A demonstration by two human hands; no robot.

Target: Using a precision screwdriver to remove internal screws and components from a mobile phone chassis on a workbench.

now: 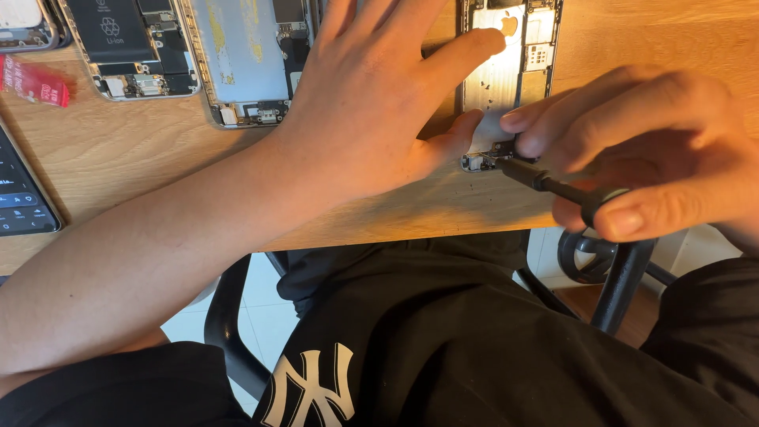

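An opened silver phone housing [500, 79] lies on the wooden table [134, 158] near its front edge. My left hand [371, 103] rests flat beside it, thumb and index finger pressing on the housing's left side and lower end. My right hand [648, 150] grips a small black screwdriver [553, 186], its tip set at the bottom end of the housing.
An opened phone with a black battery [130, 47] and a screen assembly with a metal backplate [245, 59] lie at the back left. A red packet [35, 83] sits at the left edge, a dark keyboard corner [20, 194] below it. A black chair frame [617, 277] shows under the table.
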